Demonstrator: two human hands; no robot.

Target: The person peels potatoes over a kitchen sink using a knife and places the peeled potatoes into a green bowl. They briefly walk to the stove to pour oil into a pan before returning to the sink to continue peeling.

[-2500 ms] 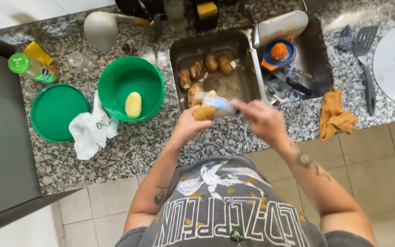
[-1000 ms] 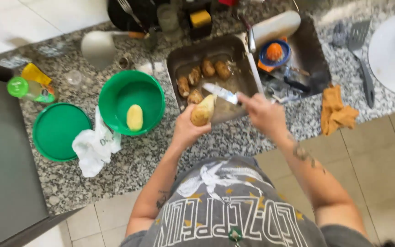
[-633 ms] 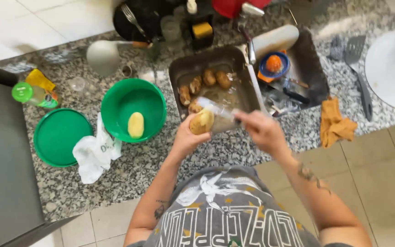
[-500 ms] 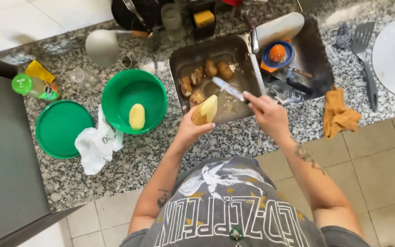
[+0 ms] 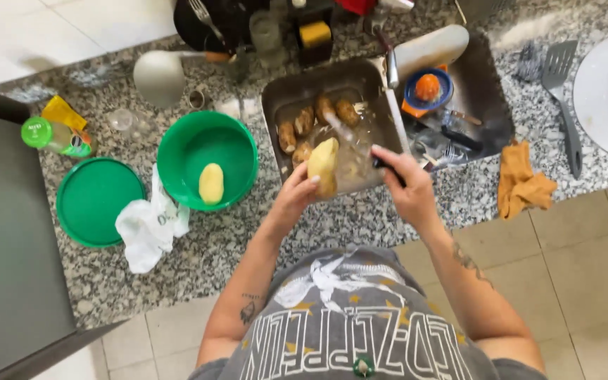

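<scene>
Pale yellow, mostly peeled potato (image 5: 323,165), upright over near edge of steel sink basin (image 5: 276,105), gripped in left hand (image 5: 295,197). Right hand (image 5: 406,188) closed on dark-handled knife (image 5: 350,135). Four unpeeled potatoes (image 5: 304,121) in basin; one peeled potato (image 5: 211,184) in green plastic bowl (image 5: 237,137). Far left: green-capped bottle (image 5: 54,135), yellow packet (image 5: 63,112).

Both forearms extend forward from the torso and converge ahead of the chest, elbows bent and held out to the sides. The left hand (image 5: 295,199) is raised with the wrist bent back, fingers curled in a closed grasp and fingernails showing toward the camera; a small tattoo shows on the inner left forearm near the elbow. The right hand (image 5: 404,188) sits just beside it, slightly higher, knuckles up, fingers folded in a closed grip, with tattoo marks visible along the right forearm.
</scene>
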